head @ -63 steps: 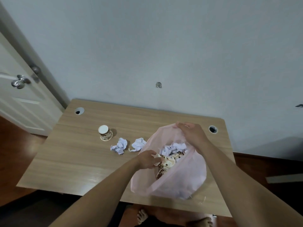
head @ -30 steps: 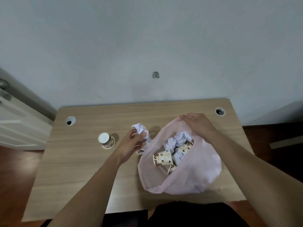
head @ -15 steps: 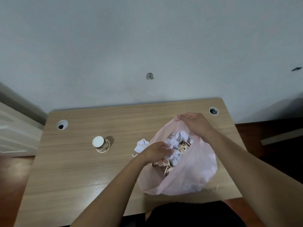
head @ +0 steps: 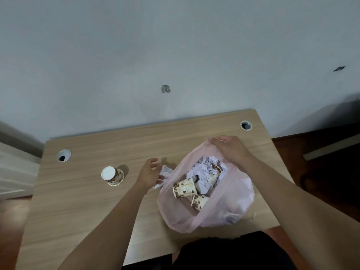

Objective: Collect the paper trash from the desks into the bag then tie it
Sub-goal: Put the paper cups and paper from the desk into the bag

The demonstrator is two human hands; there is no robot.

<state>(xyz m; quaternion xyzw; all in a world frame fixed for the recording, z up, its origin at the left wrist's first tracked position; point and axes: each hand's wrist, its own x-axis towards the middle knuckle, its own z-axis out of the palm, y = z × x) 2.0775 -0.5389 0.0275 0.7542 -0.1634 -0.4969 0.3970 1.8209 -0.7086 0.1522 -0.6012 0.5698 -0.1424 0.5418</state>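
Observation:
A pink plastic bag (head: 235,209) lies open on the wooden desk (head: 78,207), holding crumpled white paper (head: 204,170) and spotted paper cups (head: 184,190). My right hand (head: 230,150) pinches the bag's far rim and holds it up. My left hand (head: 150,173) hovers just left of the bag with fingers spread, right over a crumpled white paper ball (head: 165,173) lying on the desk beside the bag. Further left, an upside-down spotted paper cup (head: 112,175) stands on the desk.
The desk stands against a grey wall and has cable holes at back left (head: 63,155) and back right (head: 246,125). A white door edge (head: 13,172) is at the left. Dark wooden floor (head: 321,162) lies to the right.
My left hand put a paper ball into the bag, came out and now reaches over the paper ball left on the desk. My right hand kept hold of the bag's rim.

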